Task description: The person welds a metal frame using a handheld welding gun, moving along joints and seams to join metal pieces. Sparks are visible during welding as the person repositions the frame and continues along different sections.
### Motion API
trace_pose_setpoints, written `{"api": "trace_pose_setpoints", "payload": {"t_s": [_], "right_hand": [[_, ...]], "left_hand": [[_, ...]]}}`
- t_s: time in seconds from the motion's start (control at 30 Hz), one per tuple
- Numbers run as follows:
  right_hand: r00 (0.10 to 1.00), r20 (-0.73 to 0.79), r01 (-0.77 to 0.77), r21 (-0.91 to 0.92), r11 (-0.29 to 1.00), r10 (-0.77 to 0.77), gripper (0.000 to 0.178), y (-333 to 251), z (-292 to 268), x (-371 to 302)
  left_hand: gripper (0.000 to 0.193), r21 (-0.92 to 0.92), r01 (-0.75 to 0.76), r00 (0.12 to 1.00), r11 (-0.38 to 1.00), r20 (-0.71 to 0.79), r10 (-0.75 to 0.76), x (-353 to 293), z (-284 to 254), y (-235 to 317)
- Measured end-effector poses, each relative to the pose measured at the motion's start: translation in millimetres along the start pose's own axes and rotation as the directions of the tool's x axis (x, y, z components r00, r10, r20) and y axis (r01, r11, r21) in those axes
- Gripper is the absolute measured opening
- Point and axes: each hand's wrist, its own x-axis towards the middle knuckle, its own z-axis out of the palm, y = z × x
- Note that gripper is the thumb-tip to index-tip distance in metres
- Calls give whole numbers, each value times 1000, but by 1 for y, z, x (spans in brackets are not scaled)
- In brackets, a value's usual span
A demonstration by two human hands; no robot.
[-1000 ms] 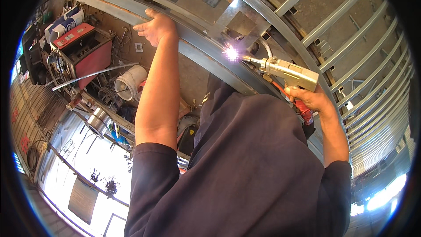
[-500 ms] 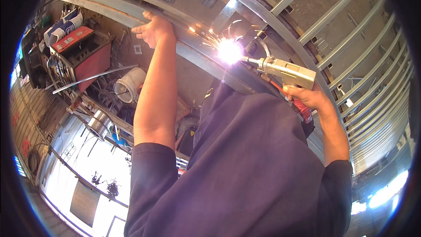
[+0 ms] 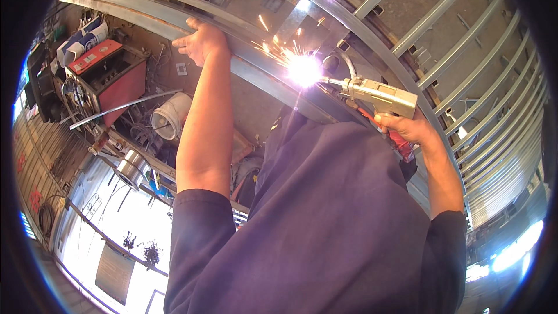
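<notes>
At the far left of the view a red box-shaped machine with a dark front panel (image 3: pixel 110 78) is standing among cables and clutter, with a white plastic bucket lying on its side (image 3: pixel 171 117) just to its right; neither is being touched. Next, the person's left hand (image 3: pixel 200 40) is pressing palm-down, fingers spread and not clenched round anything, on the long curved grey steel rail of the metal frame (image 3: pixel 256 72), bracing it from above. The rail's long axis is running from upper left down toward the lower right, and the bright white welding arc throwing orange sparks (image 3: pixel 303 70) is sitting on that rail, near but clear of the bracing hand and to its right. Further right, the right hand (image 3: pixel 407 128) is clamped firmly round the grip of a beige pistol-shaped welding torch (image 3: pixel 381 96), whose nozzle is pointing left, straight into the arc; the right hand is thus the nearer to the joint being worked, by way of the torch. Beyond it, rows of parallel grey metal bars (image 3: pixel 500 110) are fanning out to the right edge.
</notes>
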Motion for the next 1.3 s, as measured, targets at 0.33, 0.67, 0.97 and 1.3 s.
{"api": "trace_pose_setpoints", "payload": {"t_s": [0.33,0.67,0.97,1.3], "right_hand": [[1000,-14,19,21,1000,-19,44,6,3,-6],[892,-297,363,23,931,-340,42,13,25,-104],[475,-797,427,-161,890,-372,37,130,99,-200],[222,-939,263,-201,944,-262,28,200,101,-376]], "left_hand": [[95,-18,-4,1000,1000,0,4,-1,-3,-2],[99,-40,-75,996,996,-60,72,23,17,-16],[104,-297,-122,990,947,34,139,28,9,-27],[73,-414,-377,906,829,23,423,-30,-26,-74]]}}
